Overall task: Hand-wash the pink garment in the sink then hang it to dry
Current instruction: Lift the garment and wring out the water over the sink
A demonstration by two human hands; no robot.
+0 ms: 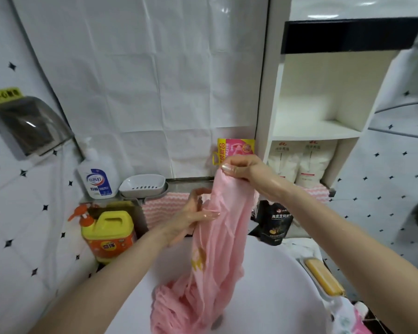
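Nearby writing: white pump bottle [98, 179] left of both grips; its blue label reads 小苏打, smaller print too blurred.
Jug: squat yellow plastic jug with an orange band [109, 237], below that bottle, left of the lower grip; white characters on the band, not sharp enough to read.
Packet: pink-and-yellow packet [237, 147] directly behind the upper grip; red characters on the yellow strip, blurred.
Pouch: black pouch [275, 222] just right of the hanging cloth; white characters, unreadable.
Shelf bags: two white bags [297, 160] right of the upper grip; small red marks, text too small.
Garment: thin pink garment [225, 237] hangs from the upper grip, creased lengthwise, a yellow-gold print midway down; its lower end is heaped in the white sink [275, 285].
Right hand [239, 168]: upper grip; thumb and fingers pinch the garment's top edge.
Left hand [193, 213]: lower grip, just beneath; thumb across the fabric's front, fingers curled behind, skin glossy.
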